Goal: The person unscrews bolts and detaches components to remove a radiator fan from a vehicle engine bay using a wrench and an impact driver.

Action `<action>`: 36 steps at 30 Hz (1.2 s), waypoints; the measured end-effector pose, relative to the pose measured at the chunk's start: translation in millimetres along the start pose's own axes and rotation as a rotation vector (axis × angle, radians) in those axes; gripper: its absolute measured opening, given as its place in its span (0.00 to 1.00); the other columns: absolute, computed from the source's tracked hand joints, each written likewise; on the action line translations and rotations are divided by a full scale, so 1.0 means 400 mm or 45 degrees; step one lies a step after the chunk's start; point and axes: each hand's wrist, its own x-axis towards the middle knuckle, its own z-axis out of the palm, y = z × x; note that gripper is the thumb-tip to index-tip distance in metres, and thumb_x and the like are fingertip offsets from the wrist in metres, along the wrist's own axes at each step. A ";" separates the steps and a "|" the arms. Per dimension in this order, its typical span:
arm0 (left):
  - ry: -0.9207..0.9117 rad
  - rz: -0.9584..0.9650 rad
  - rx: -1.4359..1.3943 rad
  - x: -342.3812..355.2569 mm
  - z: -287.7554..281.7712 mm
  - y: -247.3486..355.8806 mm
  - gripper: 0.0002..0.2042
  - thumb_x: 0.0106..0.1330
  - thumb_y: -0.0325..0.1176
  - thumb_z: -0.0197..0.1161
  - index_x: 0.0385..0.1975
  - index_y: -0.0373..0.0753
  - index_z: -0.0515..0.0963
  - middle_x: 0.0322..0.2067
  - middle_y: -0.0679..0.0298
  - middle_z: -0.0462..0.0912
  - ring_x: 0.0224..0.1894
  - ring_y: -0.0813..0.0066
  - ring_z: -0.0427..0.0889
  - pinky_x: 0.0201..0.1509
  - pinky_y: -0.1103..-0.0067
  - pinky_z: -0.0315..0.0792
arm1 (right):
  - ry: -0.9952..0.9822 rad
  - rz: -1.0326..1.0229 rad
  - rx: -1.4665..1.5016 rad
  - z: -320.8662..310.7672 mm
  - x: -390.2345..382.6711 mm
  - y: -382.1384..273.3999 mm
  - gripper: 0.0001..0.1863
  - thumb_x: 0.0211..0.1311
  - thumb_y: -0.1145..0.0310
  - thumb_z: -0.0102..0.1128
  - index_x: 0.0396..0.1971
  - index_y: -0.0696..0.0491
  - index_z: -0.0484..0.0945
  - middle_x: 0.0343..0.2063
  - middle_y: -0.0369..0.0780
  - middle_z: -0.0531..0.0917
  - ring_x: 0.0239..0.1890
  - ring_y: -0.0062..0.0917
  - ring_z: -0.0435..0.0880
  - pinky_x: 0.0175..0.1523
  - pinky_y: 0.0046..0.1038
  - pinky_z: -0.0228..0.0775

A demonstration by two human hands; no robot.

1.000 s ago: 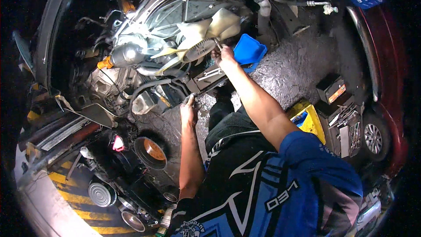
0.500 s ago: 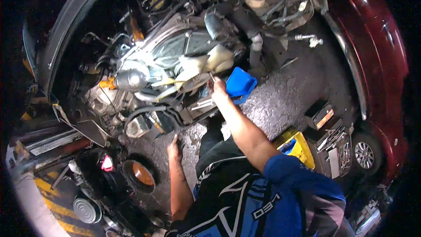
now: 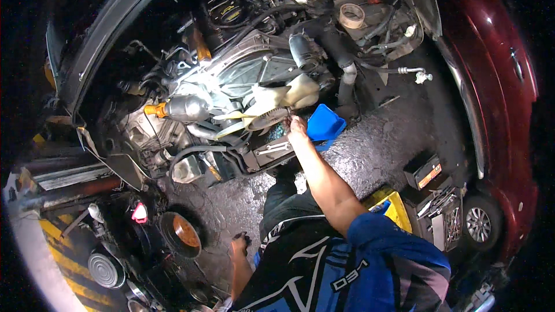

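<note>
My right hand [image 3: 296, 127] reaches into the engine bay, fingers closed at the hub of a cream plastic fan [image 3: 269, 117]; what they hold is too small to make out. Beside it, at the right, lie blue plastic trays [image 3: 326, 124]. Just below, wrenches [image 3: 273, 148] rest on a metal ledge. My left hand [image 3: 239, 242] hangs low, left of my legs and away from the engine, its dark fingers too unclear to read.
A dark red car body [image 3: 503, 110] runs along the right, near a yellow container [image 3: 398, 212], a battery [image 3: 421, 172] and assorted tools [image 3: 439, 214]. At lower left are a round pan [image 3: 184, 232] and a removed assembly [image 3: 106, 267]. A raised hood edge [image 3: 95, 46] curves along the left.
My left hand has left the engine's front edge and dropped down toward me. My right hand stays at the fan hub. The view has tilted, showing more of the engine bay.
</note>
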 end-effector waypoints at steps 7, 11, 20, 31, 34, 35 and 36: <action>0.061 -0.021 0.087 -0.085 -0.014 -0.053 0.08 0.64 0.29 0.56 0.37 0.33 0.78 0.18 0.61 0.76 0.18 0.74 0.74 0.23 0.77 0.71 | -0.374 -0.162 -0.252 -0.081 0.146 0.004 0.06 0.63 0.70 0.48 0.30 0.53 0.73 0.16 0.33 0.72 0.16 0.20 0.71 0.20 0.23 0.66; 0.015 0.071 0.257 -0.136 -0.001 0.006 0.08 0.64 0.29 0.56 0.38 0.31 0.78 0.19 0.62 0.76 0.19 0.75 0.74 0.22 0.78 0.70 | 0.039 -0.283 -0.199 -0.045 0.138 0.007 0.07 0.64 0.67 0.48 0.27 0.52 0.72 0.18 0.35 0.74 0.18 0.21 0.73 0.23 0.22 0.68; 0.007 0.105 0.304 -0.104 -0.014 0.034 0.09 0.65 0.31 0.56 0.39 0.33 0.77 0.20 0.62 0.76 0.19 0.74 0.76 0.22 0.78 0.72 | 0.130 -0.440 -0.506 -0.018 0.098 0.051 0.11 0.63 0.63 0.51 0.24 0.52 0.72 0.16 0.36 0.75 0.15 0.23 0.73 0.18 0.27 0.69; -0.118 0.147 0.251 -0.062 0.011 0.055 0.09 0.65 0.32 0.56 0.39 0.34 0.77 0.21 0.61 0.77 0.19 0.72 0.77 0.22 0.77 0.74 | 0.148 -0.246 -0.257 -0.020 0.099 0.018 0.07 0.63 0.68 0.50 0.27 0.54 0.73 0.19 0.36 0.74 0.18 0.22 0.74 0.25 0.22 0.72; -0.108 0.189 0.353 -0.065 0.030 0.065 0.09 0.65 0.31 0.56 0.39 0.34 0.77 0.21 0.60 0.77 0.19 0.71 0.77 0.23 0.76 0.74 | 0.252 -0.221 -0.288 -0.020 0.095 -0.005 0.06 0.63 0.70 0.47 0.30 0.54 0.73 0.21 0.38 0.76 0.21 0.23 0.75 0.28 0.24 0.73; -0.103 0.184 0.352 -0.064 0.032 0.066 0.09 0.65 0.31 0.56 0.39 0.34 0.77 0.21 0.60 0.77 0.19 0.71 0.77 0.23 0.76 0.74 | 0.181 -0.266 -0.245 -0.019 0.088 0.001 0.06 0.63 0.70 0.46 0.29 0.54 0.72 0.21 0.38 0.75 0.22 0.23 0.75 0.28 0.24 0.73; -0.099 0.156 0.299 -0.059 0.021 0.060 0.09 0.65 0.32 0.56 0.40 0.34 0.77 0.21 0.59 0.77 0.19 0.71 0.77 0.23 0.76 0.74 | 0.102 -0.296 -0.202 -0.013 0.079 0.018 0.07 0.64 0.69 0.45 0.28 0.54 0.71 0.21 0.38 0.74 0.22 0.24 0.75 0.27 0.25 0.72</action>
